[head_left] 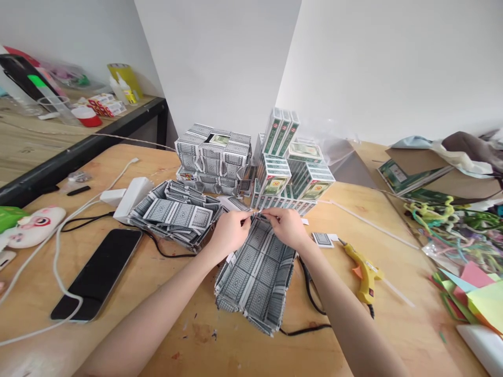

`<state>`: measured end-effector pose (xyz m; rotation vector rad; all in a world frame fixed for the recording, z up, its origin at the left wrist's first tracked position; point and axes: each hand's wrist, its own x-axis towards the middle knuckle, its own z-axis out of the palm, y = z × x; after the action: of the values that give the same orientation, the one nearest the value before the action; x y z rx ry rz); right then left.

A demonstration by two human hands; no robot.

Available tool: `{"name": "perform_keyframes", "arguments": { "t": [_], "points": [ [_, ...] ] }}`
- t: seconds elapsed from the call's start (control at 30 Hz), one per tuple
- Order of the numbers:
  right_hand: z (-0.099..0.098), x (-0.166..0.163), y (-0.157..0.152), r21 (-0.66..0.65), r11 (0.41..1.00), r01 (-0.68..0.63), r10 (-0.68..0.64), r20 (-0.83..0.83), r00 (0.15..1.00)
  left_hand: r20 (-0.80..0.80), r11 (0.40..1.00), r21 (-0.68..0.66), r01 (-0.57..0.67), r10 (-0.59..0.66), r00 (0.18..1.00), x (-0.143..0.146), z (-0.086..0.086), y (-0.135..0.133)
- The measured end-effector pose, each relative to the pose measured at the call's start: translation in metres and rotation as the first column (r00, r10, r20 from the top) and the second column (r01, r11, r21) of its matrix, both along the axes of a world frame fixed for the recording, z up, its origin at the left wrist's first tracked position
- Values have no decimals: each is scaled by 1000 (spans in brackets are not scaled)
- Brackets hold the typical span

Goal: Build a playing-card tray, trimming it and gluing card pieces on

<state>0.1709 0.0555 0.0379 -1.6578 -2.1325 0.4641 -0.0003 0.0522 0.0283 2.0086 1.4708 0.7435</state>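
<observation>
An open box built of grey-patterned playing cards (251, 277) lies on the table in front of me, its long side pointing away. At its far end my left hand (234, 230) and my right hand (288, 226) come close together, thumbs and fingers closed in a pinch. Between the fingertips shows the thin pale edge of a playing card (256, 211), mostly hidden. To the left stands a second card box (176, 214) with loose cards inside. Right of my right hand, a small piece of card (322, 240) lies near the tip of a yellow glue gun (365, 272).
Behind are a block of folded cards (214, 157) and stacked card packs (291, 162). A phone (98, 275), white cables and a white power strip (135, 196) lie left. At right are coloured paper (479, 293), pipe cleaners (448, 225) and a cardboard box (444, 180).
</observation>
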Motion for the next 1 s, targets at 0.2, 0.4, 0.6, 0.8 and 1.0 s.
{"name": "perform_keyframes", "arguments": {
  "t": [0.2,0.4,0.6,0.8,1.0],
  "points": [
    [-1,-3,1,25,1000,6,-7,30,1000,0,1000,-9,25,-25,1000,0,1,1],
    [4,-12,-5,6,997,72,-72,109,991,-19,999,-6,36,-36,999,2,4,2],
    [3,-16,-6,41,993,110,-115,119,986,-64,997,-58,54,-58,996,3,7,1],
    [1,-21,-4,57,991,124,-130,125,984,-1,996,-77,51,-51,999,4,6,-1],
    [0,-24,-3,70,990,121,-130,149,980,-26,997,-67,42,-44,999,7,7,-2]
  ]
}}
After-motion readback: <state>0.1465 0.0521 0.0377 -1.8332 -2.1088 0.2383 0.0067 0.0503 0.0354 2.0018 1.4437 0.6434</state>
